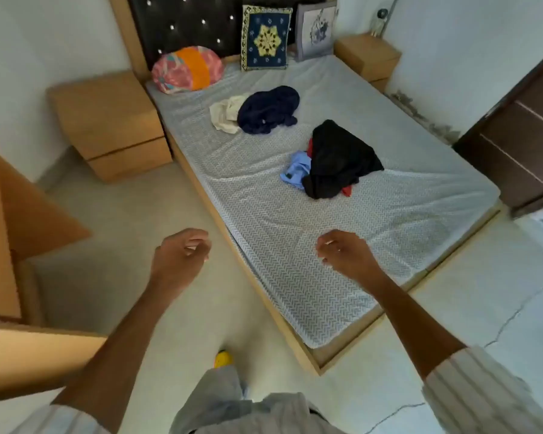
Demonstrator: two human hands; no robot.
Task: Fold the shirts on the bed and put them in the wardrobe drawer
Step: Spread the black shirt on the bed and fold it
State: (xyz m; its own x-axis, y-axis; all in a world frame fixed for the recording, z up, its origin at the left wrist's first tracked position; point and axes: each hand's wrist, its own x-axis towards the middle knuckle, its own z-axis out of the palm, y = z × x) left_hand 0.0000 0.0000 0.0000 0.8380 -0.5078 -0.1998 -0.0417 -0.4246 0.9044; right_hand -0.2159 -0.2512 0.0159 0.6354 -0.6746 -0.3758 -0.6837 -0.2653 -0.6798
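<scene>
Bed, frame centre: 2 shirt heaps, navy-cream heap and black-blue-red heap, well apart. Near corner bare. Left hand and right hand: grip loosely curled, holding nothing.

The person wears a pale grey-and-white striped shirt with sleeves rolled above the forearms, light grey trousers, and a yellow slipper.

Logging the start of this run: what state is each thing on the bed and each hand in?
black shirt: crumpled, unfolded
light blue shirt: crumpled, partly under the black one
navy shirt: crumpled
cream shirt: crumpled
left hand: loosely curled, empty
right hand: loosely curled, empty
</scene>
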